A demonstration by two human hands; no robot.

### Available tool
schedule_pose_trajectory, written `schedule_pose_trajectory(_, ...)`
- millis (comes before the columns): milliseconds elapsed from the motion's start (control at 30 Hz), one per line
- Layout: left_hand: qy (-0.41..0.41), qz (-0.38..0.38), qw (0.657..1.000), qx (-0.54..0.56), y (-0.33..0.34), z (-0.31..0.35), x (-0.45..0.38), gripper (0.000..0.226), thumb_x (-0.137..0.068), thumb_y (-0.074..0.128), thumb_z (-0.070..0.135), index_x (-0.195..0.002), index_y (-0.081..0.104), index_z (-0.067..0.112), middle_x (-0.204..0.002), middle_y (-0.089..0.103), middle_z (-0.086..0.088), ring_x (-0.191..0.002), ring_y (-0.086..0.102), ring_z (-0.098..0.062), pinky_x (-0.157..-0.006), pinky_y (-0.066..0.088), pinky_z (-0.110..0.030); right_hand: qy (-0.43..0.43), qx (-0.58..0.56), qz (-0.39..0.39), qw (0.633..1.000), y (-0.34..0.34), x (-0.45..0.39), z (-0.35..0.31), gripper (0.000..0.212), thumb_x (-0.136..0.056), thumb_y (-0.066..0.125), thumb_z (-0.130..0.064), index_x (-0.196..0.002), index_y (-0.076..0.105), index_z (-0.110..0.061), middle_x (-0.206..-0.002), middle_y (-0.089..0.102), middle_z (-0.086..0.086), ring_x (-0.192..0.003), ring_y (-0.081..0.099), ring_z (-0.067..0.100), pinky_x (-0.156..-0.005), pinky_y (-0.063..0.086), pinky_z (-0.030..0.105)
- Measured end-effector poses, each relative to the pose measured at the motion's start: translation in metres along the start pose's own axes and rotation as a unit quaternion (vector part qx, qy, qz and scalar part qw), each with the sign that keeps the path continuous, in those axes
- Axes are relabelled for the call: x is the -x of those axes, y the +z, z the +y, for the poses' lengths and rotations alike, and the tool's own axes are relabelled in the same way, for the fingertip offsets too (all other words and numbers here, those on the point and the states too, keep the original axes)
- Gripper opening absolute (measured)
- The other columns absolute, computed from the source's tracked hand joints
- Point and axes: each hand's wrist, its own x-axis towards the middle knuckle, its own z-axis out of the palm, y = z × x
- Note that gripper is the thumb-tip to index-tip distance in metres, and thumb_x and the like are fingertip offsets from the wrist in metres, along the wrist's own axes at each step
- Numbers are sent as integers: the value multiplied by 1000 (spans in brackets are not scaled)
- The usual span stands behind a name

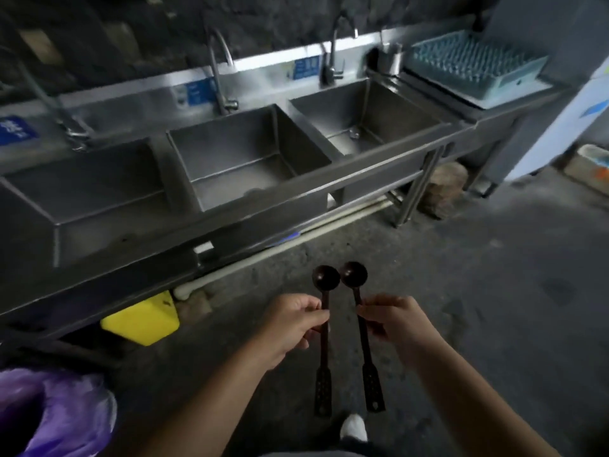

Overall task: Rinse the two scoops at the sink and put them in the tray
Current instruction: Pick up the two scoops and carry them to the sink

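Scoops in both hands, one each, held out over the concrete floor (478, 291) in front of the steel sink (250, 166). My left hand (290, 324) has its grip closed around the thin handle of the left scoop (324, 328), fingers pinched just below the round dark bowl. My right hand (395, 321) grips the right scoop (362, 328) the same way, closed on the handle near the bowl. Both bowls point away from me and nearly touch each other; the flat perforated handle ends hang back toward my body, above my white shoe (354, 427).

Ahead, the sink has three basins in a row, each with a faucet (219, 70) behind it. At the far right end of the counter sits the pale blue tray (514, 82) with rows of pegs, well apart from the scoops. A yellow box (141, 319) lies under the sink, and a purple bag (56, 410) shows at lower left.
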Motion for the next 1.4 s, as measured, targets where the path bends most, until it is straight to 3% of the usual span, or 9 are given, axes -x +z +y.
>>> schedule_pose_trajectory(333, -5, 126, 989, 73, -63, 71, -136, 7, -86, 69, 19, -92, 71, 16, -75, 77, -3, -56, 64, -9, -40, 41, -20, -21, 70, -146, 986, 30, -181, -121, 9, -83, 67, 0, -80, 75, 3, -64, 69, 13, -53, 62, 15, -48, 47, 21)
schedule_pose_trajectory(467, 3, 151, 984, 97, -114, 91, -210, 3, -83, 70, 17, -85, 72, 16, -74, 76, -8, -53, 60, -14, -38, 38, -21, -23, 88, -148, 985, 64, -266, -154, 11, -82, 67, 1, -73, 73, 2, -55, 60, 8, -46, 48, 13, -44, 35, 21)
schedule_pose_trajectory(667, -12, 157, 980, 118, -201, 129, -318, 4, -85, 68, 11, -88, 70, 12, -69, 74, -8, -45, 60, -11, -36, 36, -20, 6, 87, -145, 986, 122, -381, -212, 8, -83, 67, 1, -77, 71, 4, -59, 59, 11, -47, 48, 14, -45, 35, 22)
schedule_pose_trajectory(800, -43, 174, 978, 110, -257, 151, -382, 11, -86, 68, 13, -97, 69, 10, -78, 71, -10, -53, 61, -13, -39, 38, -20, 28, 75, -146, 986, 156, -454, -252, 15, -84, 66, 2, -73, 75, -3, -62, 63, 12, -49, 56, 15, -47, 42, 22)
schedule_pose_trajectory(900, -74, 171, 975, 119, -286, 159, -427, 11, -89, 65, 14, -99, 67, 12, -77, 67, -8, -48, 60, -5, -43, 38, -19, 47, 74, -153, 984, 175, -510, -270, 15, -85, 65, 2, -74, 74, 0, -70, 61, 19, -55, 54, 20, -53, 40, 26)
schedule_pose_trajectory(1000, -100, 183, 968, 137, -308, 151, -477, 9, -92, 60, 16, -99, 65, 13, -76, 65, -5, -45, 58, -1, -48, 37, -20, 74, 89, -141, 983, 192, -575, -270, 9, -86, 65, 3, -80, 72, 5, -74, 57, 23, -53, 50, 20, -52, 36, 26)
schedule_pose_trajectory(1200, -179, 233, 940, 172, -330, 85, -587, 7, -95, 55, 11, -91, 61, 10, -74, 60, -5, -47, 57, -5, -37, 30, -12, 132, 153, -132, 970, 216, -714, -214, 7, -87, 66, -1, -84, 72, -3, -75, 62, 22, -57, 54, 19, -52, 43, 24)
schedule_pose_trajectory(1300, -205, 273, 924, 174, -336, 40, -625, 6, -93, 59, 12, -87, 61, 14, -76, 64, -5, -58, 58, -12, -38, 35, -13, 145, 185, -124, 964, 222, -759, -177, 6, -89, 65, -3, -89, 71, -1, -71, 60, 17, -54, 53, 16, -51, 42, 24)
schedule_pose_trajectory(1400, -223, 317, 908, 163, -341, -9, -658, 10, -90, 63, 11, -83, 62, 18, -69, 65, -4, -54, 58, -13, -39, 40, -18, 134, 219, -130, 958, 227, -798, -139, 8, -91, 62, -2, -88, 68, 4, -72, 57, 19, -56, 49, 19, -56, 40, 28)
